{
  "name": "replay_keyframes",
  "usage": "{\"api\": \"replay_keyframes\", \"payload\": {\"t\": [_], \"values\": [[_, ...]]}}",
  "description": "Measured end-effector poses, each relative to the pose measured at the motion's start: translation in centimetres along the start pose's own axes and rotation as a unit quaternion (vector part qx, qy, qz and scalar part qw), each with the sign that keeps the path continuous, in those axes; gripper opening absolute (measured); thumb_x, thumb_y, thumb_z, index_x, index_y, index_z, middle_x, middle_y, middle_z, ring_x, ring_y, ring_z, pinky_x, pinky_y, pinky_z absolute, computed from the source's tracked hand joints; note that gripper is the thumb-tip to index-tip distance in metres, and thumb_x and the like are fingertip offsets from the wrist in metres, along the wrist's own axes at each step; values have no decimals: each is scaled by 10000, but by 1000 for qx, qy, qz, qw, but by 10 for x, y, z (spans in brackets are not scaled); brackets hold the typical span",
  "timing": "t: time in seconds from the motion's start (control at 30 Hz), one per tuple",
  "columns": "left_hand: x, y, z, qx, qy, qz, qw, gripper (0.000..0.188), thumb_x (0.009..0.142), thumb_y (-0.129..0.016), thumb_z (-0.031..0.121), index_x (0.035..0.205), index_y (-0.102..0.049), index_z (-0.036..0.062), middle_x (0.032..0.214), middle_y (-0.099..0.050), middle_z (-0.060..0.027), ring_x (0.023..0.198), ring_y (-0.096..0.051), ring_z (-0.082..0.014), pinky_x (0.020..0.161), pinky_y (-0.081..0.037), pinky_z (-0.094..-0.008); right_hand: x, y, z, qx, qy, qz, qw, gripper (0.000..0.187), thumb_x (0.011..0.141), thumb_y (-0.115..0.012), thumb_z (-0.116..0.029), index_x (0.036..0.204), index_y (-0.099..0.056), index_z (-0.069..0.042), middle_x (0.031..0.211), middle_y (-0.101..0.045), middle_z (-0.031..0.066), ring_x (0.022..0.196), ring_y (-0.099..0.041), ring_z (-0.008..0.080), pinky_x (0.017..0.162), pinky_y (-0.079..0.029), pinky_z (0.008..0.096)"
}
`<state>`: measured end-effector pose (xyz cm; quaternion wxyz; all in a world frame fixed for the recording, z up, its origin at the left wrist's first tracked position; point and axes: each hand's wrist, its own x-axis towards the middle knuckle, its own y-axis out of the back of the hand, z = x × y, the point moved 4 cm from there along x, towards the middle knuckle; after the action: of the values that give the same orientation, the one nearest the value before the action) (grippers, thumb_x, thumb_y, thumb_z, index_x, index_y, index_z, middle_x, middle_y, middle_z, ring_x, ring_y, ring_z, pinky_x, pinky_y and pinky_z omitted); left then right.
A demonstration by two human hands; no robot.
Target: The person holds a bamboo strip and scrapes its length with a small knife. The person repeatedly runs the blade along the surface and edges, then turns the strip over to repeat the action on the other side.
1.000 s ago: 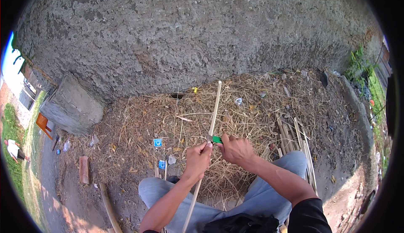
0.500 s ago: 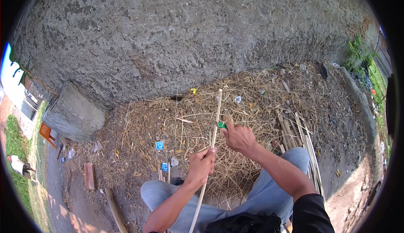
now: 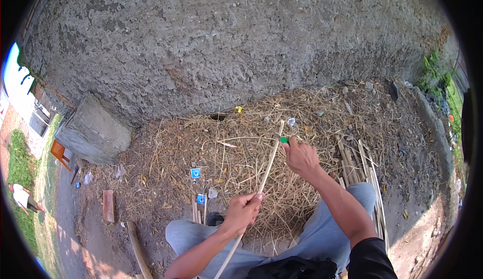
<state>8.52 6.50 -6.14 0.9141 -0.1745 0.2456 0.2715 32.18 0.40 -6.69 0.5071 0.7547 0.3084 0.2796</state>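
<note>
A long, pale wooden strip (image 3: 271, 159), likely split bamboo, slants from my lap up and away to the right. My left hand (image 3: 242, 212) is closed round it at about its middle, thumb on top. My right hand (image 3: 303, 158) grips a green-handled knife (image 3: 284, 140) close to the strip's far end. The knife's short blade lies across the strip; whether it cuts in is too small to tell. Pale shavings (image 3: 276, 216) cover the ground below both hands, between my bent legs.
More pale strips (image 3: 375, 193) lie in a pile beside my right knee. A rough wall (image 3: 226, 42) rises ahead, with a concrete block (image 3: 95, 130) at its left. Two blue packets (image 3: 195, 173), a brick (image 3: 108, 206) and a wooden pole (image 3: 137, 249) lie leftward. A person (image 3: 22, 197) is far left.
The knife and my right hand have moved up the strip toward its far end. The strip now leans more to the right. My left hand keeps its grip.
</note>
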Motion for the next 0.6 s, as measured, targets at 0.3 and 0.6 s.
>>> {"api": "replay_keyframes", "payload": {"t": [0.3, 0.6], "values": [[-10, 2, -15, -30, 62, -14, 998, 210, 996, -539, 158, 1112, -611, -2, 680, -439, 49, 485, -328, -19, 395, -260, -211, 10, -20, 26, 6, -35, 37, 999, 367, 1022, -355, -367, 923, -479, -37, 580, -582, 182, 499, -570, 391, 506, -434, 535], [-13, 4, -13, 30, 41, -35, 998, 286, 1004, -527, 167, 1213, -575, -24, 689, -432, 46, 496, -329, -16, 401, -246, -204, 23, -29, 97, -34, -177, 37, 983, 424, 1016, -369, -349, 963, -569, 21, 790, -666, 226, 768, -665, 400, 703, -516, 503]]}}
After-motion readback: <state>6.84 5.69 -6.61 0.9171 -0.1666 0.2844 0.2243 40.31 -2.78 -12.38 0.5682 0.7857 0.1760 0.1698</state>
